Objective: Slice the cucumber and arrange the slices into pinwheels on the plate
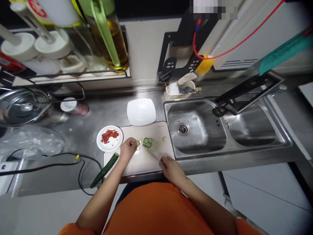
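A pale cutting board (156, 130) lies on the steel counter by the sink. My left hand (127, 149) rests on it, fingers curled onto a short cucumber piece (137, 143). My right hand (171, 168) grips the handle of a knife (151, 152), whose blade points toward the cucumber piece. Several cucumber slices (148, 142) lie just right of the blade. A long cucumber half (105, 169) lies across the board's near left corner, sticking out over the counter.
A round white plate with chopped red chilli (109, 138) sits left of the board; an empty square white plate (141, 111) sits behind it. A double steel sink (195, 130) is at the right. A black cable (61, 163), plastic bag (29, 142) and pot lid (22, 106) lie left.
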{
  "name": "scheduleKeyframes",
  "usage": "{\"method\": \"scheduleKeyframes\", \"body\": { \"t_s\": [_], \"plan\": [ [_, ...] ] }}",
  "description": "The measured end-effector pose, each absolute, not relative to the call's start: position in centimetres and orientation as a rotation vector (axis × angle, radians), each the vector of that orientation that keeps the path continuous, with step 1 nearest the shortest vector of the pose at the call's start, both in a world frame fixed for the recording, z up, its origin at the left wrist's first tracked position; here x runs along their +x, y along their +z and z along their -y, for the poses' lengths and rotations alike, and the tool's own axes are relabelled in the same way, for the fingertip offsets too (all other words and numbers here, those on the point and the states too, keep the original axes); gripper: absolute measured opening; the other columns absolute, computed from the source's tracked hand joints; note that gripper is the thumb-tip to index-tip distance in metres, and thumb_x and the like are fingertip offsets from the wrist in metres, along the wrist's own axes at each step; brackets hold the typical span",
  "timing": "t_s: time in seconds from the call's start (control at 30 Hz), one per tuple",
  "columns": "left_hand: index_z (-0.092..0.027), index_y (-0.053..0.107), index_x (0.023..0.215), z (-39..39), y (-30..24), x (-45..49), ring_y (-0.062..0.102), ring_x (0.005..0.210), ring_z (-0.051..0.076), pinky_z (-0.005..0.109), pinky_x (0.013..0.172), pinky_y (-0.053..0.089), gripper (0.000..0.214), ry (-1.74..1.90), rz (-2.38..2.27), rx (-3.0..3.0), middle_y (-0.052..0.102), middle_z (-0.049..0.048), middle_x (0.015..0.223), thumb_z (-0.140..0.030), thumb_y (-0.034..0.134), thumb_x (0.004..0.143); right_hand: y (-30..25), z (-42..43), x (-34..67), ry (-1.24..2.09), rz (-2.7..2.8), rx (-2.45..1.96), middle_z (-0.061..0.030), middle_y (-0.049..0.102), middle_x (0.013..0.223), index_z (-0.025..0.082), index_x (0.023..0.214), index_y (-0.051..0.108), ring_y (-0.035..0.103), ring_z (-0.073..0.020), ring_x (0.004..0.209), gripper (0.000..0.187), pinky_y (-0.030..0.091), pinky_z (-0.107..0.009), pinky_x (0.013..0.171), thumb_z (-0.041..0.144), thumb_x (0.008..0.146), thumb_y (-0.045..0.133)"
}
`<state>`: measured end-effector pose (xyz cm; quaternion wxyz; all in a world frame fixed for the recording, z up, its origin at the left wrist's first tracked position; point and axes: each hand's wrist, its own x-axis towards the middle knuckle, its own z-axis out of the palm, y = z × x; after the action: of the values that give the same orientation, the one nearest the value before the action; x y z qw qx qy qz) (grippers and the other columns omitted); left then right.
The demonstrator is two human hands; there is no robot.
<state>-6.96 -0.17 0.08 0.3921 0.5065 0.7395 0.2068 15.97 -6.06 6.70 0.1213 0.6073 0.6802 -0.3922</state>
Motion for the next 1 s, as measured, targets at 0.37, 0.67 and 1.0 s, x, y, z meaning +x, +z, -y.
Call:
{"method": "scheduleKeyframes", "body": {
  "t_s": [0.37, 0.67, 1.0],
  "plan": [
    [-0.018, 0.062, 0.102, 3.3, -1.5, -7.5, 0.057, 0.076, 0.018, 0.03, 0.074, 0.046, 0.026, 0.593, -1.881, 1.693, 0.061, 0.0055, 0.085, -0.028, 0.057, 0.079, 7.1, 5.7, 13.7, -1.047, -1.929, 1.663, -0.0098, 0.065, 0.094, 0.018, 0.122, 0.044, 0.062, -0.0201, 0.086, 0.038, 0.035, -0.026, 0.063, 0.008, 0.086, 0.036],
    [-0.019, 0.063, 0.108, 4.2, -2.5, -7.3, 0.057, 0.087, 0.018, 0.03, 0.083, 0.047, 0.026, 0.674, -1.864, 1.76, 0.059, 0.0069, 0.094, -0.024, 0.054, 0.083, 7.8, 6.0, 10.6, -0.874, -2.028, 1.53, -0.0128, 0.064, 0.093, 0.015, 0.125, 0.04, 0.062, -0.0239, 0.088, 0.044, 0.04, -0.028, 0.063, 0.002, 0.084, 0.03],
    [-0.019, 0.064, 0.106, 4.2, -2.9, -7.4, 0.057, 0.086, 0.016, 0.028, 0.083, 0.048, 0.025, 0.753, -1.854, 1.778, 0.06, 0.0058, 0.093, -0.023, 0.055, 0.083, 7.8, 6.2, 10.1, -0.847, -2.006, 1.545, -0.0126, 0.063, 0.093, 0.015, 0.124, 0.041, 0.062, -0.023, 0.088, 0.041, 0.044, -0.029, 0.068, 0.004, 0.087, 0.027]
  ]
}}
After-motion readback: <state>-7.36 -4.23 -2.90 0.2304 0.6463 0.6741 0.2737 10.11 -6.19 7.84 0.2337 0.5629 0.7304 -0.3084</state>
